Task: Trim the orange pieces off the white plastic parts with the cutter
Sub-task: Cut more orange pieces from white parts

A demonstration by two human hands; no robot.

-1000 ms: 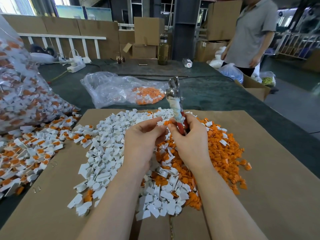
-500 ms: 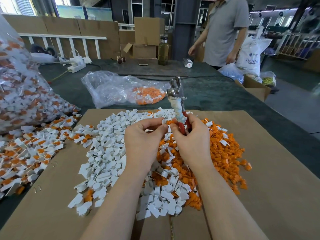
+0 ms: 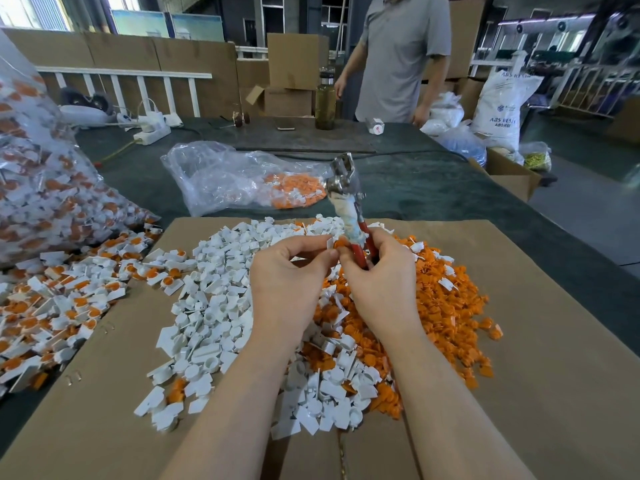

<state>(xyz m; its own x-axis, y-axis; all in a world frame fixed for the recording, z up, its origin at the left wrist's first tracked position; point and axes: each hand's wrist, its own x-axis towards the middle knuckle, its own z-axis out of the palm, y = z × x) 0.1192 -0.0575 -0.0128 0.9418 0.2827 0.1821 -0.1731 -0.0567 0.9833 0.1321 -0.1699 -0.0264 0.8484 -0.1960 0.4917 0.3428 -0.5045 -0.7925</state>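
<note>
Cutter [image 3: 349, 209] in right hand [image 3: 377, 289], fist round red handles, head up and away. Left hand [image 3: 291, 282] pinches white-orange part [image 3: 335, 242] just left of handles, well below blades.

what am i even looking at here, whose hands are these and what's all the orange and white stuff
This is one picture from a camera worn on a person's head, looking down at their own two bare hands. The right hand grips a cutter with red handles, its metal head pointing up and away. The left hand pinches a small white plastic part with an orange piece between the fingertips. Below, on a cardboard sheet, lie a pile of white parts and a pile of orange pieces. To the left lie untrimmed parts. Another person stands across the table.
</note>
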